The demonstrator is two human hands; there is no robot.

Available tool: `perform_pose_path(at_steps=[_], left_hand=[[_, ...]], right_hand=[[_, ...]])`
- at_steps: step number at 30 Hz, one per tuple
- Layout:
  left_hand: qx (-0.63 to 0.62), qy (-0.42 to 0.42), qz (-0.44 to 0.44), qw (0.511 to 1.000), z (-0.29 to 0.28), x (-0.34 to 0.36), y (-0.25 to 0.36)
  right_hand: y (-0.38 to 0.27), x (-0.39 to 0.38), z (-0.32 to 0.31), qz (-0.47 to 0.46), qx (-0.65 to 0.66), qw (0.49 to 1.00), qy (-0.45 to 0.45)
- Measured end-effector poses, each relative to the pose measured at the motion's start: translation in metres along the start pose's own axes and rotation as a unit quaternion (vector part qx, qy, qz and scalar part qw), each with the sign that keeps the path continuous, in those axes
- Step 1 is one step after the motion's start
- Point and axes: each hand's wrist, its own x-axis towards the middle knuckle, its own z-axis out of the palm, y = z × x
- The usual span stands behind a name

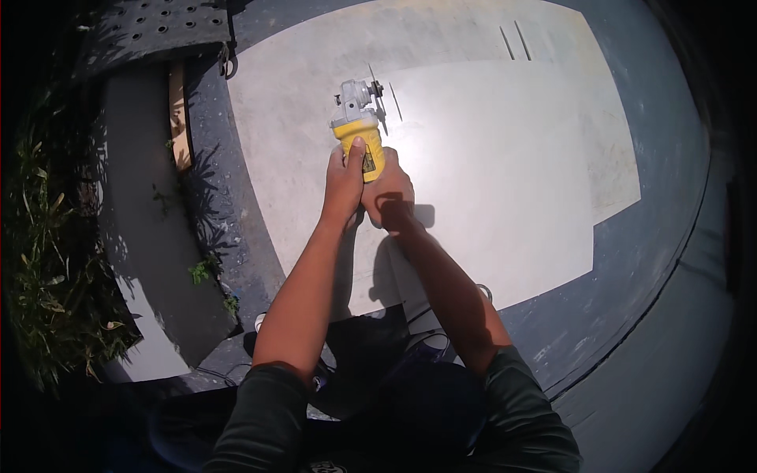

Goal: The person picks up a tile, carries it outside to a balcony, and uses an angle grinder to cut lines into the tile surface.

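**Both hands on a grinder over a pale sheet**

Squarely in the upper middle of the view, a yellow angle grinder [359, 126] with a grey metal head sits over a large pale sheet [512, 181], its thin disc standing edge-on just beside a short dark slit in the sheet. The left hand [344, 183] wraps the yellow body from the left, fingers curled close together around it and the thumb laid along the top. The right hand [388, 197] clasps the rear of the body from the right, fingers folded under it; how tightly they press cannot be told, since shadow covers them.

Around the tool the sheet lies bare and sunlit, with wide open surface to the right and ahead. Two more short slits [515, 41] show near the sheet's far edge, well apart from the disc. The sheet's left edge runs diagonally near the left forearm, and its near edge passes under the person's arms. Beyond the left edge come dark ground, a narrow wooden strip [180, 118], a perforated metal plate [158, 27] at the top left, and grass [47, 268] along the far left. A dark cord [422, 340] loops by the person's knees.
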Motion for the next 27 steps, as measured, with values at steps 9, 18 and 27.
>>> perform_pose_path(at_steps=[9, 18, 27], left_hand=[[-0.017, -0.038, -0.048, 0.998, -0.023, 0.004, 0.007], [-0.023, -0.031, -0.075, 0.996, -0.023, 0.011, 0.017], [-0.046, -0.037, -0.067, 0.996, -0.031, 0.015, 0.009]], right_hand=[[-0.004, 0.005, 0.019, -0.008, -0.018, 1.0, -0.022], [-0.005, 0.017, 0.03, -0.013, -0.029, 0.999, 0.018], [-0.018, 0.006, 0.028, 0.014, -0.025, 1.0, 0.012]])
